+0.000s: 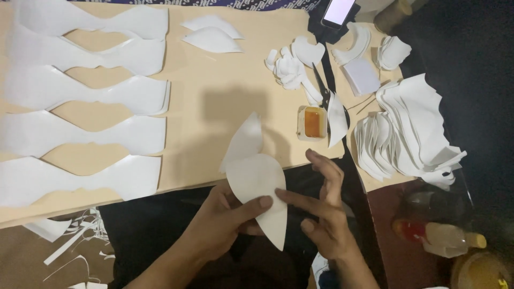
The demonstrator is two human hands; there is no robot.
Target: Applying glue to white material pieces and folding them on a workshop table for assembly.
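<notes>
Two hands meet over the table (214,107) edge: my left hand (227,219) pinches a light, floppy white sheet (257,179) by its rim, right hand (324,206) open, fingertips steadying it

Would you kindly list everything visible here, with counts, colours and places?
Long wavy sheets: five, white, stacked down the board's left.
Leaf-shaped pieces: two, white, top centre.
Glue tub: one, orange inside, centre right.
Scissors: one, dark, above the tub.
Phone: one, lit screen, top edge.
Cut-piece pile: many, white, right.
Bottle: one, red and yellow, lower right.
Board: one, tan.
Curved piece: one, white, held.
Left hand: grips the piece.
Right hand: fingers touching it.
</notes>
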